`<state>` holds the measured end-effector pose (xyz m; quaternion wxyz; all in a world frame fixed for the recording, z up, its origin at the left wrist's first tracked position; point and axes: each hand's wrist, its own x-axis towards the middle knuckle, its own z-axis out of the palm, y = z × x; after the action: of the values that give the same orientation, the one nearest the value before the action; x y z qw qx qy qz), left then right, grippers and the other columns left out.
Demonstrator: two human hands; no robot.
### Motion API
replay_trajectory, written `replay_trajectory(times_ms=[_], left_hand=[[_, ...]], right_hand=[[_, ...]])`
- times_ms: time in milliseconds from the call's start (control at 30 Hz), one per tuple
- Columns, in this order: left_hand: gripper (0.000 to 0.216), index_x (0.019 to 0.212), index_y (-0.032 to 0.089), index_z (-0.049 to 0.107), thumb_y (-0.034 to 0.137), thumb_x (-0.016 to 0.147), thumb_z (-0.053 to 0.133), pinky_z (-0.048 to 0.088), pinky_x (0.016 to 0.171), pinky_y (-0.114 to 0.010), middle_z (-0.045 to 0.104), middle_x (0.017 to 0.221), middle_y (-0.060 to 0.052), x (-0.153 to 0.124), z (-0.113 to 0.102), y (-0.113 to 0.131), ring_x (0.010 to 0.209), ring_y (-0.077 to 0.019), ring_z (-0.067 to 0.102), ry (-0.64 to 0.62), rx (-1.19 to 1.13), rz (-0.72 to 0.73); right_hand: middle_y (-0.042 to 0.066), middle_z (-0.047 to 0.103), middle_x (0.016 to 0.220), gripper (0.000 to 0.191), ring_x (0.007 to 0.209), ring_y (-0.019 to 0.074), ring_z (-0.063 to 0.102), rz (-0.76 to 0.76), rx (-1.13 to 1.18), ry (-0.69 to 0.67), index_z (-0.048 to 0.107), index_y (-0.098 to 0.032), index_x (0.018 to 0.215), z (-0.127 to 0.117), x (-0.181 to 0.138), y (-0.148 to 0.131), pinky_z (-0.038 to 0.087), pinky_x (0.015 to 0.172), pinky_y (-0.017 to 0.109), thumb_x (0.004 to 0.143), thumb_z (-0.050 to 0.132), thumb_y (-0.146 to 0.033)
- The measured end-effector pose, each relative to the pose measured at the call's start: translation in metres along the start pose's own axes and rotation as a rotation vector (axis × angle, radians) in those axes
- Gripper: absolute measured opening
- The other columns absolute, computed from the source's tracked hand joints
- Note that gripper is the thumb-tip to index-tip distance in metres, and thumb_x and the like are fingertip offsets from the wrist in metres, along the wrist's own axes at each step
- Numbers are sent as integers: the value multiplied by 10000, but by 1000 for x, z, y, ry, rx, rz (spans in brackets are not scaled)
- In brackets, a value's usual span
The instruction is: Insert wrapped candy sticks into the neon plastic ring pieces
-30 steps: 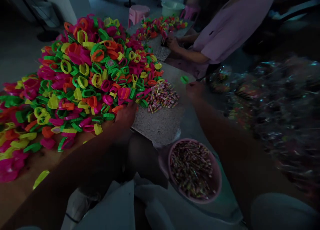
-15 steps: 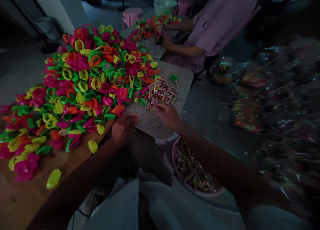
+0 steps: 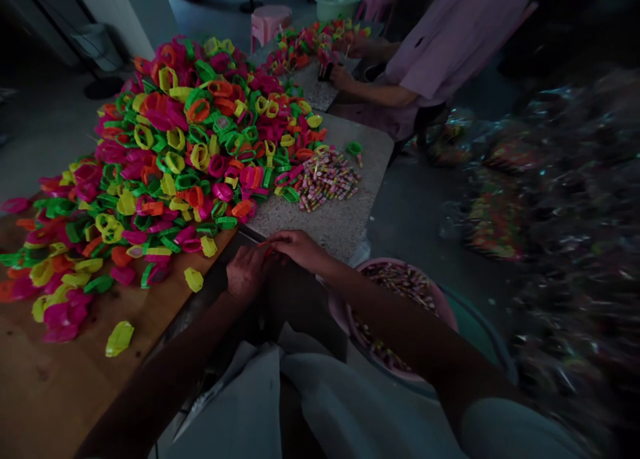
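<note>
My left hand (image 3: 246, 271) is closed around a small orange plastic piece (image 3: 267, 247), mostly covered by the fingers, just off the table's near edge. Fingertips of my right hand (image 3: 300, 249) are pinched together against that piece; whatever lies between them is hidden. Beyond my hands, a small heap of wrapped candies (image 3: 330, 179) lies on the speckled tabletop (image 3: 300, 224). To the left rises a large pile of pink, green, yellow and orange hollow plastic pieces (image 3: 175, 162), shaped like toy watches.
A pink basin (image 3: 443, 302) of wrapped candies stands below my right forearm. Across the table, a person in a pink shirt (image 3: 440, 42) handles similar pieces. Clear plastic bags (image 3: 565, 246) are heaped at right. A pink stool (image 3: 270, 20) stands at the back.
My right hand has moved from the candy heap down and left, meeting my left hand at the orange piece. The view has shifted slightly.
</note>
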<state>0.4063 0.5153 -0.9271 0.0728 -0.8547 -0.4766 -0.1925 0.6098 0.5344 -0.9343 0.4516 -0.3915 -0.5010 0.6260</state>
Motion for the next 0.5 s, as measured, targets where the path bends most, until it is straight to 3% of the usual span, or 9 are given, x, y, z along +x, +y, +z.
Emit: replay_trajectory(times_ms=[200, 300, 400, 500], left_hand=[[355, 1325, 253, 747, 428, 1085, 551, 508, 901, -396, 815, 1057, -120, 2, 3, -2, 1012, -287, 714, -6, -17, 38], [358, 1283, 257, 765, 414, 1105, 497, 493, 864, -379, 813, 1021, -119, 6, 4, 1, 975, -272, 721, -15, 1, -3], [380, 1244, 261, 778, 432, 1120, 462, 466, 777, -333, 812, 981, -106, 10, 7, 4, 913, -241, 735, -32, 13, -75], [359, 1228, 260, 784, 431, 1114, 490, 427, 699, -311, 815, 966, -98, 13, 11, 6, 862, -230, 743, -58, 24, -161]], right_hand=[[15, 744, 809, 131, 670, 140, 648, 98, -33, 43, 779, -183, 989, -2, 12, -8, 491, 530, 223, 893, 690, -179], [32, 750, 834, 118, 711, 161, 659, -7, -313, 70, 773, -184, 938, -19, 15, -17, 503, 617, 260, 953, 679, -254], [73, 761, 934, 178, 858, 205, 681, -217, -816, 392, 769, -187, 938, -50, 21, -22, 511, 785, 311, 1008, 614, -238], [143, 750, 1113, 241, 993, 270, 686, -189, -1145, 645, 764, -181, 1058, -78, 31, -22, 509, 859, 367, 1068, 548, -287]])
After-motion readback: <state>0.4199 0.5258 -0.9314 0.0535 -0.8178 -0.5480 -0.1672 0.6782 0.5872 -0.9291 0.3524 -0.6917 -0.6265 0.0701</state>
